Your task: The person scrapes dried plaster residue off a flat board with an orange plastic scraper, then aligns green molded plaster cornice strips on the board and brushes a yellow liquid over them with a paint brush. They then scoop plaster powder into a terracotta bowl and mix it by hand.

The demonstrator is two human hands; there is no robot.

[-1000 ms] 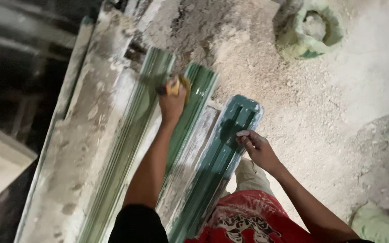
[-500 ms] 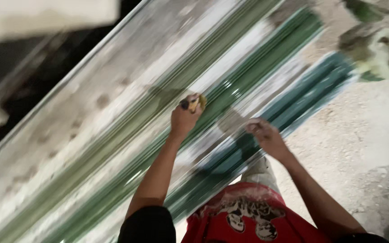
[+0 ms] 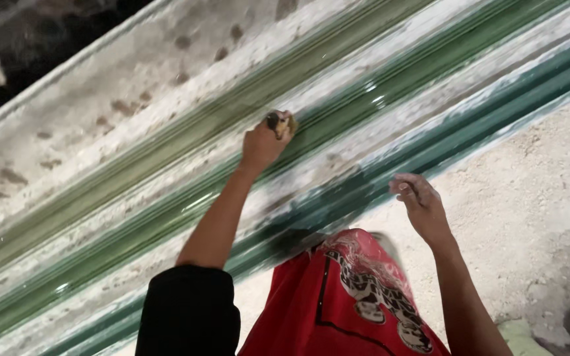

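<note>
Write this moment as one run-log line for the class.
left hand: grips small tool against green ridged strip | right hand: empty, beside dark teal strip | ground: sandy

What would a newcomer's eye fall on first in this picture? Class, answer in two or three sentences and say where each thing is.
First come the long green ribbed strips, glossy and lying side by side, running slantwise across the whole view between pale, dusty bands. At the centre the left hand grips a small brush-like tool against one strip, while the right hand hovers empty over the darkest teal strip. Bright red patterned shorts fill the bottom middle, above sandy ground at right.
</note>
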